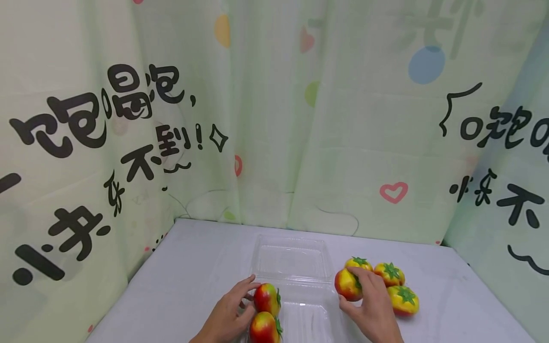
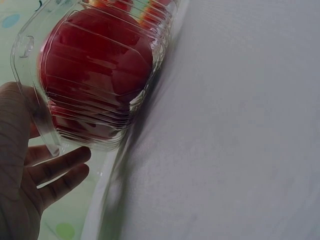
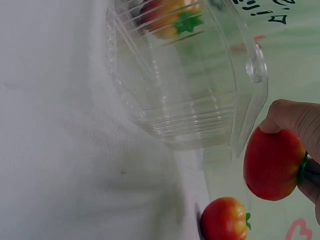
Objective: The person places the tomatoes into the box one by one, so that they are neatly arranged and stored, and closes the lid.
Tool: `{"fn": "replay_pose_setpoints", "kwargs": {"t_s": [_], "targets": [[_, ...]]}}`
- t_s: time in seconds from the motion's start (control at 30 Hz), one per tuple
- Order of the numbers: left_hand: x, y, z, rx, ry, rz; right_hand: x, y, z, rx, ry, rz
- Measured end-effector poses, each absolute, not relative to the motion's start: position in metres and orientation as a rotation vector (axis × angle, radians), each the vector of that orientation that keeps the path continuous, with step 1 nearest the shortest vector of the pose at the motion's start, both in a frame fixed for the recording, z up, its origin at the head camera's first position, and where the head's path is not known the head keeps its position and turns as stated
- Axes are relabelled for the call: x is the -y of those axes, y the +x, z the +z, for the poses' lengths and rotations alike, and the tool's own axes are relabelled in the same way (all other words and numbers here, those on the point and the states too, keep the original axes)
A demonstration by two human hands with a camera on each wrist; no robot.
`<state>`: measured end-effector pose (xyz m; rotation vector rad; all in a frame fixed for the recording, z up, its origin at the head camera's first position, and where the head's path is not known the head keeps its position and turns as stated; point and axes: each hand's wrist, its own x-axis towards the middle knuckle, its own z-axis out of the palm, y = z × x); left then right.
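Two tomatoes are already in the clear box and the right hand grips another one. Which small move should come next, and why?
Probably the right hand should lift its tomato leftward into the open clear box: the box's right half looks free, and three more tomatoes wait beside it.

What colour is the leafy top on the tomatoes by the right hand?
Green, on red-and-yellow tomatoes; the head view shows it best.

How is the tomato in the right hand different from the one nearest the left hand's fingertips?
The right hand grips its tomato outside the clear box; the left tomato sits inside the box, beside the left hand. The right one has three loose neighbours, the left one a single neighbour. Both are red-yellow with green tops.
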<state>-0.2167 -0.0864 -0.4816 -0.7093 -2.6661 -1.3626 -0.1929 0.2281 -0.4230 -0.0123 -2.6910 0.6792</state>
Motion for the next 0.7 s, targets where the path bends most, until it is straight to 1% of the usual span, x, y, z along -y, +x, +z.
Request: {"fn": "replay_pose_setpoints", "kwargs": {"t_s": [0.7], "targets": [[0.087,-0.217,-0.481,2.668,-0.711,-1.362,-0.199,-0.185,-0.419,2.689,0.106,0.721]]}}
